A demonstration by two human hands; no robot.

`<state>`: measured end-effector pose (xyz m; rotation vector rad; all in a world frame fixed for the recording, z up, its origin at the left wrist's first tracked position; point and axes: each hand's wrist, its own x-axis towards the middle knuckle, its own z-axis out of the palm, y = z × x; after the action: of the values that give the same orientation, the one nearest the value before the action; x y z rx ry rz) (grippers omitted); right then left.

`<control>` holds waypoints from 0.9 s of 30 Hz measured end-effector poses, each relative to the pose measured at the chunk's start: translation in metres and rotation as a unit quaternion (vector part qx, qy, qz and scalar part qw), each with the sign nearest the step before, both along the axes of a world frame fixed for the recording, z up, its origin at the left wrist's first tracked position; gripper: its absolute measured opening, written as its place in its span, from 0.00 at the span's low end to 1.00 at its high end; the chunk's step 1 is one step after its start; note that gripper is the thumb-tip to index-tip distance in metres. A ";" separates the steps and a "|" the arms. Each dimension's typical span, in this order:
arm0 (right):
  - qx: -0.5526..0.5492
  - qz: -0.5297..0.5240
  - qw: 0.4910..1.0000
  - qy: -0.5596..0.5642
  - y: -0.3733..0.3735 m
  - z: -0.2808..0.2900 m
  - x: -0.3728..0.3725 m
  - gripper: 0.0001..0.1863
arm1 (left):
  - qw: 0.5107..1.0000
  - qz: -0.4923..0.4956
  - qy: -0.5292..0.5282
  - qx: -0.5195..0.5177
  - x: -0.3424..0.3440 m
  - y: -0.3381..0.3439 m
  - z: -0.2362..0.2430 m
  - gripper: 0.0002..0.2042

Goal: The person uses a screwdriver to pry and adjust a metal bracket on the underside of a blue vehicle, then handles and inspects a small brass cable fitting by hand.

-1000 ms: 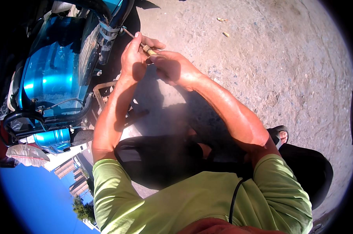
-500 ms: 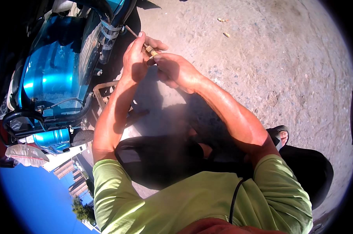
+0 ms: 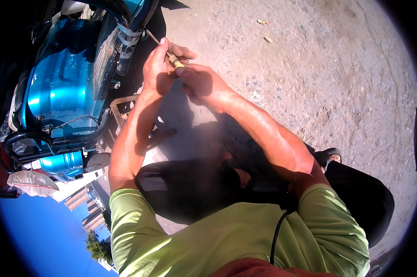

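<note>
My two hands meet over the ground at the upper middle, around a slim tool (image 3: 173, 60) with a thin metal rod and a brass-and-yellow thicker end. I cannot make out its exact kind. My left hand (image 3: 157, 70) has the rod pinched along its thumb, while its other fingers reach out behind the tool. Thumb and curled fingers of my right hand (image 3: 202, 84) close on the yellow end. The rod's tip points up and left, close to the taped black tube (image 3: 129, 34) of a blue vehicle; whether they touch cannot be told.
A blue three-wheeler-like vehicle (image 3: 61, 87) with black tubing fills the left side. Beside my left forearm stands a rusty metal frame (image 3: 123, 102). Rough concrete ground (image 3: 310, 69) spreads to the right, with small yellowish scraps (image 3: 267, 39) on it. A white sack (image 3: 32, 182) hangs at the far left.
Both hands have shifted very slightly left with the tool. My right hand has turned a little around the yellow end, and the dark round opening beside it no longer shows.
</note>
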<state>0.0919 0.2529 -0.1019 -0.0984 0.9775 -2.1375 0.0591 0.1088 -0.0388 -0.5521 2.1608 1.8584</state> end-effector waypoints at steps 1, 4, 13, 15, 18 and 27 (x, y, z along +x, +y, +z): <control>0.025 -0.008 0.999 0.025 -0.002 0.000 0.001 0.17 | 1.000 -0.001 0.002 0.005 0.001 0.001 0.000 0.21; 0.209 -0.143 0.945 0.208 -0.005 0.007 0.008 0.19 | 1.000 -0.019 0.021 -0.011 0.000 0.003 -0.001 0.22; -0.059 -0.002 0.995 -0.084 -0.007 -0.010 0.002 0.18 | 1.000 0.010 0.004 0.020 0.000 0.005 0.000 0.20; -0.220 0.021 0.935 -0.277 -0.002 -0.005 0.004 0.16 | 0.999 0.005 0.012 0.035 0.000 0.000 -0.002 0.20; -0.286 0.047 0.901 -0.324 0.003 -0.005 0.004 0.15 | 0.998 -0.008 0.022 0.062 0.000 -0.005 -0.004 0.21; 0.312 -0.112 0.899 0.285 0.007 0.009 0.008 0.20 | 0.997 -0.040 0.047 0.043 0.000 -0.001 -0.004 0.21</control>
<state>0.0995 0.2603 -0.0932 -0.3176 2.0646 -1.9111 0.0588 0.1074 -0.0424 -0.3605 2.1149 1.9606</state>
